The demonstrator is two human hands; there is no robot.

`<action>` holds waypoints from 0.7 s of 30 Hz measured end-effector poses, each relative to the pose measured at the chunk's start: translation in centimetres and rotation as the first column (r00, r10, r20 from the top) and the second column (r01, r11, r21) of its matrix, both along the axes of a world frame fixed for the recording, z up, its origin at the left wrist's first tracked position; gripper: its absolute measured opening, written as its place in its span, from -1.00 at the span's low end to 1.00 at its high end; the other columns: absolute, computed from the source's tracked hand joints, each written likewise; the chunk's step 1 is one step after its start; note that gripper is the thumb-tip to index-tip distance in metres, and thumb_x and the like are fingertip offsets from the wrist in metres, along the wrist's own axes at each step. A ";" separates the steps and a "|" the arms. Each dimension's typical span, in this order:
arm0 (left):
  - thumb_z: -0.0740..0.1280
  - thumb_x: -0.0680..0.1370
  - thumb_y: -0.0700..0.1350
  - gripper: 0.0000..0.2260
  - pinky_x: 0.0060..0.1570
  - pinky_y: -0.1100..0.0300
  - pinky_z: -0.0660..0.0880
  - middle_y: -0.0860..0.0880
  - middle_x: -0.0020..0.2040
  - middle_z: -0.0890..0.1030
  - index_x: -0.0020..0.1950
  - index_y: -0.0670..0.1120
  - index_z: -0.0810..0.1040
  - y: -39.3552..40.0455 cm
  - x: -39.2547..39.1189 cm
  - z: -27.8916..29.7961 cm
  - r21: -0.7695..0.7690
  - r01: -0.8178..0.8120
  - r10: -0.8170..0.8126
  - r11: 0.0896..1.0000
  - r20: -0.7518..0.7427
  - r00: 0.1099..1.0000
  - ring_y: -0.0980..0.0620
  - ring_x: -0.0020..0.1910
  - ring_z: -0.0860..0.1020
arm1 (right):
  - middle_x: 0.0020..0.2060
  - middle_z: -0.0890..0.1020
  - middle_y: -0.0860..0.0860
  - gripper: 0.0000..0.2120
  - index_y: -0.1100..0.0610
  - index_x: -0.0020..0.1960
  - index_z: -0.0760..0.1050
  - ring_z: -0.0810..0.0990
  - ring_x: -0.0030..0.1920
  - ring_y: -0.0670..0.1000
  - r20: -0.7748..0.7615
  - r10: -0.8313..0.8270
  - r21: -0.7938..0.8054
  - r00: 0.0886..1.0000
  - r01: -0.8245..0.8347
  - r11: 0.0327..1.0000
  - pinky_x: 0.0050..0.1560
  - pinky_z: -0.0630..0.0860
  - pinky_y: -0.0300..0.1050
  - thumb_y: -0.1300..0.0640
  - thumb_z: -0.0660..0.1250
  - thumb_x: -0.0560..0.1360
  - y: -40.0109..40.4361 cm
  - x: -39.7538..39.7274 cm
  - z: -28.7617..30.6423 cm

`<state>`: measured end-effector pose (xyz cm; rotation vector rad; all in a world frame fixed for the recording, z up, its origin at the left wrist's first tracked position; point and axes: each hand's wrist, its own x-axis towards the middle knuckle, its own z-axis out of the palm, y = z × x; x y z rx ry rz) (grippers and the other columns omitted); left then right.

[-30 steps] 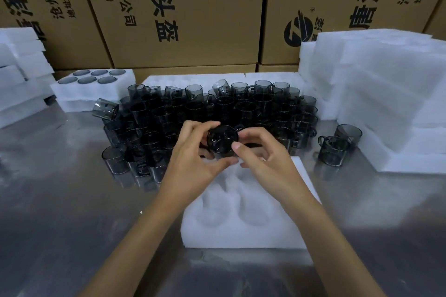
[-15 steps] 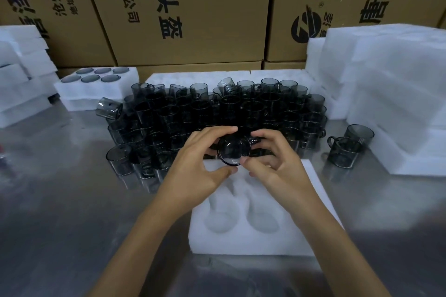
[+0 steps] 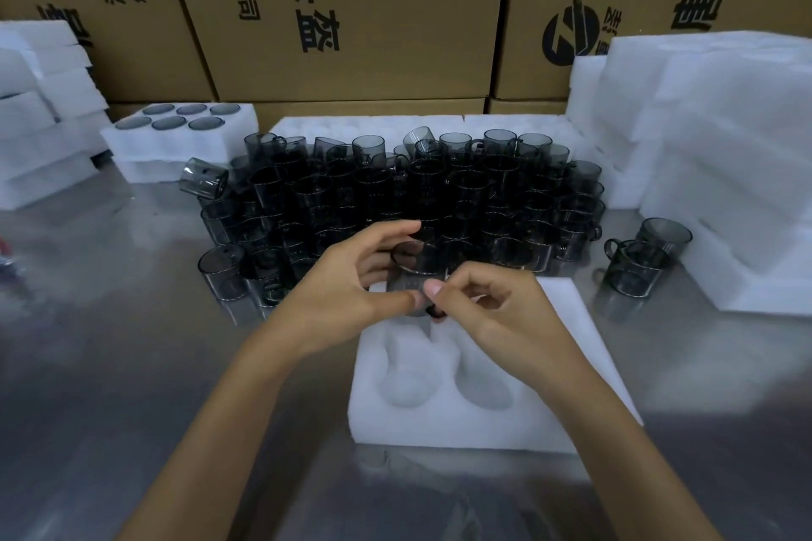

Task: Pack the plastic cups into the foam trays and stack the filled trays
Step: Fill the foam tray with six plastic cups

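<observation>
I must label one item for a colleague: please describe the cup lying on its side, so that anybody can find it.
Find the mass of dark cups mid-table. At its far-left corner, before the filled foam tray, lies the tipped cup; its neighbours stand upright.

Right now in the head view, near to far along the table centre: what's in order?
foam tray with bare pockets → left hand and right hand holding one smoky cup → mass of loose cups → white foam slabs → cardboard boxes.
</observation>
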<state>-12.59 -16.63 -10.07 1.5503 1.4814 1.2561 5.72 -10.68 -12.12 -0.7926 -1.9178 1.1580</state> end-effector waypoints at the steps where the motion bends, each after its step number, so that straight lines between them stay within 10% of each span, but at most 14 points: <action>1: 0.53 0.40 -0.33 -0.39 0.28 0.24 0.48 0.04 0.22 0.61 0.38 0.05 0.48 -0.1 -0.3 0.0 -0.040 0.012 -0.012 0.999 -0.002 1.000 0.18 0.23 0.57 | -0.31 0.67 -0.07 -0.75 0.06 -0.27 0.62 0.62 -0.21 -0.10 0.027 0.007 -0.003 1.000 -0.007 1.000 -0.10 0.52 -0.15 0.00 0.40 0.55 0.0 0.0 -0.1; 7: 0.54 0.39 -0.35 -0.38 0.23 0.38 0.46 0.06 0.25 0.55 0.39 0.00 0.49 -0.1 -0.9 -0.1 -0.139 0.051 -0.062 0.989 -0.079 0.995 0.26 0.25 0.55 | -0.26 0.65 -0.11 -0.72 -0.01 -0.30 0.62 0.59 -0.22 -0.12 0.047 -0.109 -0.022 0.993 0.110 0.994 -0.20 0.44 -0.33 -0.01 0.36 0.57 0.5 0.0 -0.5; 13: 0.53 0.44 -0.23 -0.41 0.26 0.37 0.44 0.14 0.30 0.57 0.43 0.02 0.45 -0.2 -0.9 -0.2 -0.199 0.083 -0.102 0.977 -0.091 0.991 0.32 0.27 0.51 | 0.06 0.62 -0.26 -0.77 -0.14 0.18 0.57 0.49 0.17 -0.18 0.144 -0.087 0.100 0.986 0.073 0.992 0.13 0.44 -0.27 0.12 0.37 0.57 0.4 0.1 -0.5; 17: 0.39 0.54 0.05 -0.52 0.28 0.57 0.19 0.43 0.35 0.38 0.46 0.16 0.41 -0.2 -1.7 -0.1 -0.177 0.063 -0.115 0.982 -0.302 0.946 0.57 0.35 0.22 | 0.15 0.60 -0.29 -0.73 -0.12 0.26 0.59 0.41 0.26 -0.23 0.187 -0.106 0.143 0.977 0.080 0.986 0.26 0.34 -0.36 0.07 0.36 0.58 0.5 0.2 -0.5; 21: 0.36 0.58 0.01 -0.53 0.52 0.21 -0.26 0.29 0.56 0.08 0.49 0.11 0.37 0.2 -2.1 -1.1 -0.222 0.036 -0.149 0.974 -0.516 0.843 0.34 0.53 -0.22 | 0.27 0.54 -0.18 -0.70 -0.10 0.30 0.58 0.28 0.36 -0.14 0.353 -0.157 0.302 0.922 0.047 0.952 0.41 0.19 -0.24 0.04 0.37 0.57 0.2 0.0 -0.9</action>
